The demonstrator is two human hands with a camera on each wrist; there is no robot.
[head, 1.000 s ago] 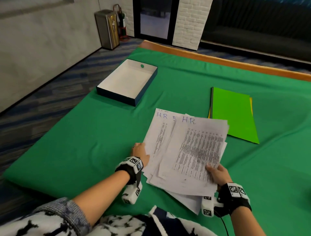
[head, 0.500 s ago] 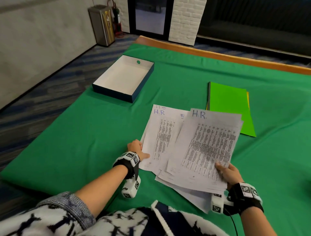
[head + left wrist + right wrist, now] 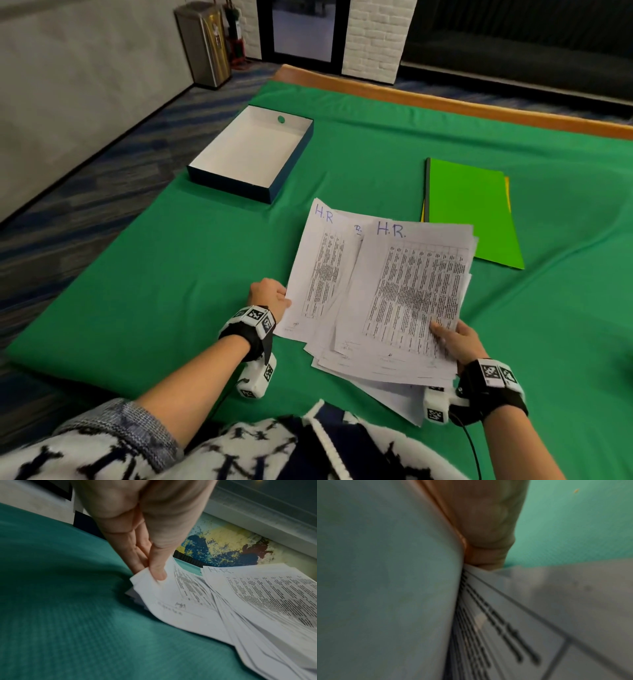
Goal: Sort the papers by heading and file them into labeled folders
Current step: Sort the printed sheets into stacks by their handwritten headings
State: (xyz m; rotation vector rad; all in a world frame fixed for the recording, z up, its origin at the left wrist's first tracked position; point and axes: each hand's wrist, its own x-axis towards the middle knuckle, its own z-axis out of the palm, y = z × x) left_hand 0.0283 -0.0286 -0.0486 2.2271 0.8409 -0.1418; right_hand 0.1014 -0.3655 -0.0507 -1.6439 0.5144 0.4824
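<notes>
A fanned stack of printed papers (image 3: 404,294) lies on the green cloth in front of me, with "H.R." handwritten on the two sheets that show. My left hand (image 3: 270,298) pinches the left sheet (image 3: 173,595) at its lower left edge between thumb and fingers. My right hand (image 3: 455,339) grips the lower right corner of the top bundle (image 3: 488,622), thumb on the print. The right wrist view is blurred and filled by paper. A bright green folder (image 3: 469,209) with a yellow one under it lies beyond the papers on the right.
An open shallow box (image 3: 253,154) with a white inside and dark walls stands at the far left of the green cloth (image 3: 154,281). The table's wooden edge (image 3: 445,102) runs along the back. A metal bin (image 3: 205,44) stands on the floor beyond.
The bundle in my right hand has shifted right, away from the left sheet, so the fan has spread wider. My left hand stays on the left sheet's edge.
</notes>
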